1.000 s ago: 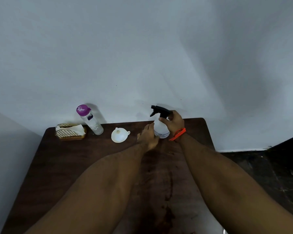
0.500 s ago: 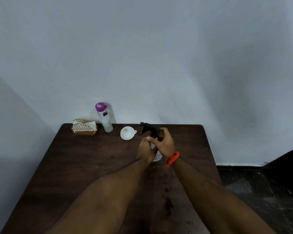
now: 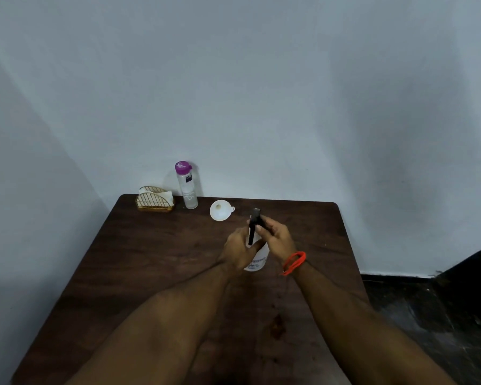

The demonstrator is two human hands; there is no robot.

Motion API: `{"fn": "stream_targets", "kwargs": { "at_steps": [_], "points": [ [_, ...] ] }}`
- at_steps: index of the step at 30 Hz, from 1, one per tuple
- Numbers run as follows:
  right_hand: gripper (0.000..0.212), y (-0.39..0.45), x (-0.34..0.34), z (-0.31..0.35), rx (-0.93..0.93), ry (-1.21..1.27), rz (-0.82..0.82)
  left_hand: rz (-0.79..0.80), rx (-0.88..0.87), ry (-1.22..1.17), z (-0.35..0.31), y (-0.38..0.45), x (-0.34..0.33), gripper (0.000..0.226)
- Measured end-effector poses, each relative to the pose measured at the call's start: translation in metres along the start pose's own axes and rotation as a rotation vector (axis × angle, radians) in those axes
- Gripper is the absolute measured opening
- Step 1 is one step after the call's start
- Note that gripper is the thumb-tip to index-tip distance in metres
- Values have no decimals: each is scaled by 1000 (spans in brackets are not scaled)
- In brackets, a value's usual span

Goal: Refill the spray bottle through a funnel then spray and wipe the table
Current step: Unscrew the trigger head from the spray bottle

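Dark wooden tabletop [image 3: 156, 262] carrying the spray bottle [image 3: 257, 258] near its middle: left hand [image 3: 238, 252] clasps the body, right hand [image 3: 278, 237] grips the black trigger head [image 3: 253, 225]; step judged as unscrewing, next the white funnel [image 3: 220, 210] must seat in the neck

I look down on a dark brown wood-grain table [image 3: 156, 262] pushed into a corner, its far edge against a plain pale grey-blue wall [image 3: 261, 93]. A second wall [image 3: 25, 190] of the same colour runs along the table's left side and lies in deeper shade. To the right, the floor [image 3: 428, 315] is dark, mottled stone with faint pale streaks, meeting the wall at a dark skirting strip [image 3: 395, 277]. The light is dim and soft, leaving broad vague shadows on the wall.
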State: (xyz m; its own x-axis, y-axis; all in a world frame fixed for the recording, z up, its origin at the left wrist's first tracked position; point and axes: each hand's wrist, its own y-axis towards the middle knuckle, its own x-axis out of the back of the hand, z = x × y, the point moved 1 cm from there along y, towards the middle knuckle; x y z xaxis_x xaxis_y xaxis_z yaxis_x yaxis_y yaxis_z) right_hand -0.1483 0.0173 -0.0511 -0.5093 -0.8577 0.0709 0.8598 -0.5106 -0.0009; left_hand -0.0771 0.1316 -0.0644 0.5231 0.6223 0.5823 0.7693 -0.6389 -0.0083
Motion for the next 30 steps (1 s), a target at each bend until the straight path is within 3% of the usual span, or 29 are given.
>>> {"fn": "stream_targets", "kwargs": {
  "at_steps": [4,8,10,14,18,21,27,30],
  "points": [
    [58,-9,-10,1,-17,85,-9,-5,-39,44,4,-7,2,34],
    [29,-18,-15,1,-7,153,-115,-13,-94,50,3,-14,2,34],
    [19,-21,-17,5,15,163,-80,-26,-68,48,2,-16,4,33],
    [35,-26,-19,9,39,189,-8,-17,-61,51,4,-18,8,33],
    [28,-25,-18,11,-1,183,-87,21,-132,76,3,-18,11,34],
    [20,-26,-18,14,12,152,-80,9,-75,71,5,-18,11,42],
    [36,-32,-18,15,11,278,-23,49,-95,103,11,-18,8,49],
    [33,-31,-14,17,26,282,-17,62,-92,88,14,-19,6,49]
  ]
}}
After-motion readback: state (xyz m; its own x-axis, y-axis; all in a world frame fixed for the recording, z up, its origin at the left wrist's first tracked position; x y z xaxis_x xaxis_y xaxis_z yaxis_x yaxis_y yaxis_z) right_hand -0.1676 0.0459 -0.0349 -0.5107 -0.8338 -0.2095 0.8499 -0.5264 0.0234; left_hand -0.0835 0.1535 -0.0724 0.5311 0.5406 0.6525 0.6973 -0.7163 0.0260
